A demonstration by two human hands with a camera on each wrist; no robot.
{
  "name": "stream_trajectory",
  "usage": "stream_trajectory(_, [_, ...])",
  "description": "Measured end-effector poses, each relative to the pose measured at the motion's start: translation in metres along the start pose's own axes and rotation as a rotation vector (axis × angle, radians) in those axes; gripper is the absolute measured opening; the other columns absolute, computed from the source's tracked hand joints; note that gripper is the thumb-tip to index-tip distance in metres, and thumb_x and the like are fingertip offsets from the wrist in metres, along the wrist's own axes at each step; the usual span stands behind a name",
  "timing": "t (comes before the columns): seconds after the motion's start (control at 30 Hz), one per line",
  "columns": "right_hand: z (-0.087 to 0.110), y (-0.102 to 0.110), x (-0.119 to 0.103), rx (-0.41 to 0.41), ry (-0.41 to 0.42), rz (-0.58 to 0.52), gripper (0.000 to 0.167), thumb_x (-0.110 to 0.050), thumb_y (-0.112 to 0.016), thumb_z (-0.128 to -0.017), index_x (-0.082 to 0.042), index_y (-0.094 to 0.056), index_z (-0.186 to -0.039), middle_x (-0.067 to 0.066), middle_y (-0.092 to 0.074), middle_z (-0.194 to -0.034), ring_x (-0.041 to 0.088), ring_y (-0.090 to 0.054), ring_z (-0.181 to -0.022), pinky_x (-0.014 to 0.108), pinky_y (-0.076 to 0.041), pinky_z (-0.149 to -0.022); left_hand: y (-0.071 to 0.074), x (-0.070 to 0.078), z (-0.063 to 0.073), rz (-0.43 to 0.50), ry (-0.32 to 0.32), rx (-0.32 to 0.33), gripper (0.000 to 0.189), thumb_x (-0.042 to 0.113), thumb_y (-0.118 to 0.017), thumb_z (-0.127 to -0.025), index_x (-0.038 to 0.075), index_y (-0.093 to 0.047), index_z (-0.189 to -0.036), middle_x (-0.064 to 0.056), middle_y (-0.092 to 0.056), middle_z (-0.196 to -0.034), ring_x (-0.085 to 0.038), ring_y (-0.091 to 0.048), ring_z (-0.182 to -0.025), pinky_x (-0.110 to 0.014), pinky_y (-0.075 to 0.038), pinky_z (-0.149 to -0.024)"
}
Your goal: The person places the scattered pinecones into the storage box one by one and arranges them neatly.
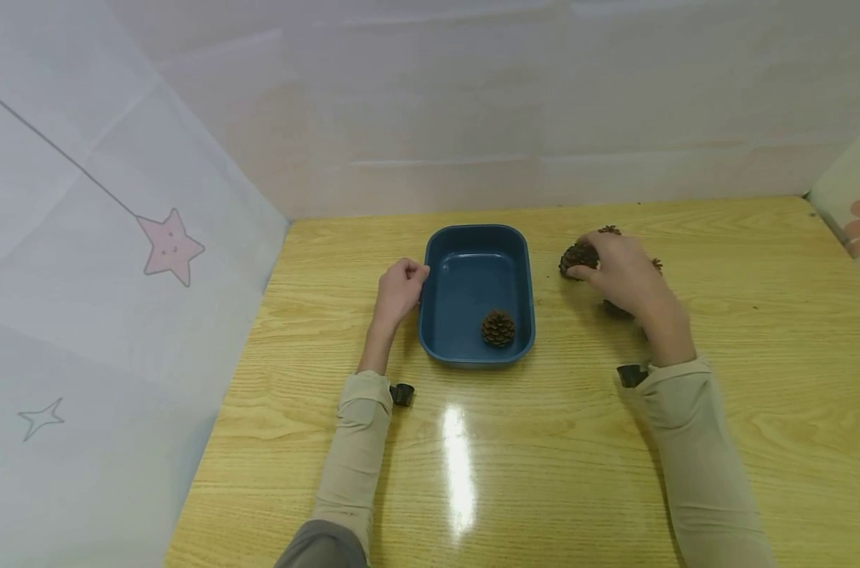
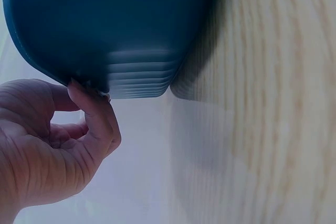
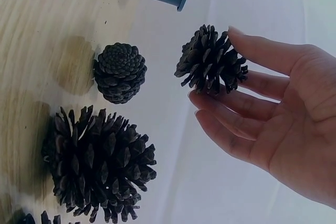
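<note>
My right hand (image 1: 625, 272) holds a pine cone (image 3: 211, 60) between thumb and fingertips, lifted off the table in the right wrist view. Below it in that view stand a small closed pine cone (image 3: 120, 73) and a larger open one (image 3: 102, 163). In the head view my hand partly covers these cones. At the left side of a blue rectangular tub (image 1: 476, 296), my left hand (image 1: 399, 290) pinches the rim between thumb and curled fingers. One pine cone (image 1: 498, 328) lies inside the tub, in its near right corner.
The tub stands on a wooden table (image 1: 544, 442). A pale cloth wall (image 1: 430, 102) rises behind the table's far edge, and another with a pink star (image 1: 173, 247) is on the left. Part of a further cone (image 3: 44, 219) shows low in the right wrist view.
</note>
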State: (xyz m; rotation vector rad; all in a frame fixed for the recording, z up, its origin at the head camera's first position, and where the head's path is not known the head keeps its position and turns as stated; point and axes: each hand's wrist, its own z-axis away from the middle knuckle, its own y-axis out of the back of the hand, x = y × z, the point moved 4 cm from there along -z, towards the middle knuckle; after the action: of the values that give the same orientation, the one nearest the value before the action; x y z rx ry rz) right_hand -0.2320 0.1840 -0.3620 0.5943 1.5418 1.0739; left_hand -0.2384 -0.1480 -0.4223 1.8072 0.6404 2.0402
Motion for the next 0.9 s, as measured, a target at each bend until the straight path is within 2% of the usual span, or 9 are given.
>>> stream_trajectory(0.43, [0.001,-0.001,-0.009,0.0,0.022,-0.005,0.058,-0.02,-0.07,-0.101,0.011,-0.048,-0.145,0.034,-0.051,-0.144,0.052,-0.048,-0.132,0.063,-0.041,-0.107,0.0,-0.001,0.0,0.003,-0.008,0.002,0.029,0.025,-0.058,-0.108,-0.001,-0.068,-0.114,-0.009,-0.061,-0.089,-0.017,-0.055,-0.065,-0.026,-0.049,-0.057])
stream_trajectory(0.63, [0.002,-0.001,-0.015,0.025,0.049,-0.004,0.056,-0.02,-0.072,-0.1,0.01,-0.051,-0.143,0.033,-0.053,-0.142,0.051,-0.05,-0.13,0.062,-0.042,-0.106,0.0,0.0,0.0,0.003,-0.009,0.001,0.029,0.026,-0.058,-0.108,-0.001,-0.068,-0.114,-0.01,-0.061,-0.09,-0.017,-0.055,-0.066,-0.025,-0.049,-0.057])
stream_trajectory(0.9, [0.001,-0.005,-0.019,-0.001,0.05,-0.011,0.056,-0.02,-0.07,-0.102,0.009,-0.05,-0.145,0.032,-0.05,-0.146,0.051,-0.046,-0.135,0.062,-0.038,-0.11,0.001,-0.001,-0.001,-0.007,-0.013,0.006,0.029,0.025,-0.058,-0.108,-0.002,-0.068,-0.113,-0.011,-0.063,-0.091,-0.017,-0.056,-0.066,-0.025,-0.049,-0.057])
